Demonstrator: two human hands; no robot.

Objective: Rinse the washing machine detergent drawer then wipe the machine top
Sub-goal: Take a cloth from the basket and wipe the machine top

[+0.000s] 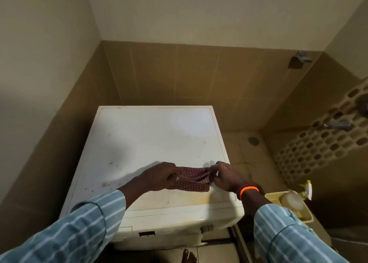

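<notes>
Head view: we look down at our two hands over a white washing machine top (151,135)
Cloth: we hold a red and white striped cloth (192,180) between both hands, just above the machine top near its front right part
Left hand: our left hand (159,176) is closed on the left end of the cloth, fingers curled around it
Right hand: our right hand (224,176) pinches the right end of the cloth with its fingertips, close to the right edge of the machine top
Wrist: an orange band (249,191) sits on our right wrist
Sleeves: we wear blue sleeves with pale stripes (83,223)
Machine top: it has brown spots near the front left corner and a yellow stain along the front edge
Drawer: we cannot tell where the detergent drawer is; the machine front is mostly hidden under the top
Right of the machine: a pale yellow tray (302,213) sits low beside the front right corner, with a spray bottle (298,195) in it
Walls: brown tiles (199,73) go round the machine, and a tap (302,57) sticks out of the back wall on the right
Floor: our bare foot (189,255) shows in front of the machine
</notes>
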